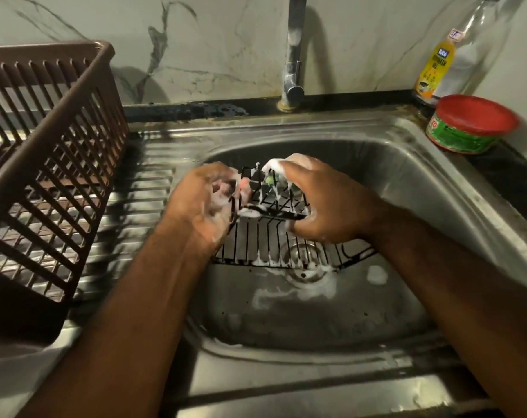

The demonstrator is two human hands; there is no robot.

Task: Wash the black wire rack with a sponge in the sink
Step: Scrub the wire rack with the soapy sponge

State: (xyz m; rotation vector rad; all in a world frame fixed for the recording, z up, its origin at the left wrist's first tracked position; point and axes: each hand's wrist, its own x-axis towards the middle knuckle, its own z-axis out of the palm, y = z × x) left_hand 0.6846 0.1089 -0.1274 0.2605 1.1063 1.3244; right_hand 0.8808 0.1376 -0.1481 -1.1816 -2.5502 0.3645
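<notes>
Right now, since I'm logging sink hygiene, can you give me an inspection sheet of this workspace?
Surface: steel sink, wet, with foam patches around the drain.
Job's things: black wire rack, soapy, held tilted over the basin; sponge, only a green bit shows.
Clutter: brown dish basket on the drainboard at left; yellow gel bottle, glass bottle and red-lidded tub at right rear.
Hands: left hand grips the rack's left edge; right hand holds the sponge against the wires; both are foamy.
Cables: nothing seen.
Surroundings: faucet, no stream seen; marbled wall.
</notes>
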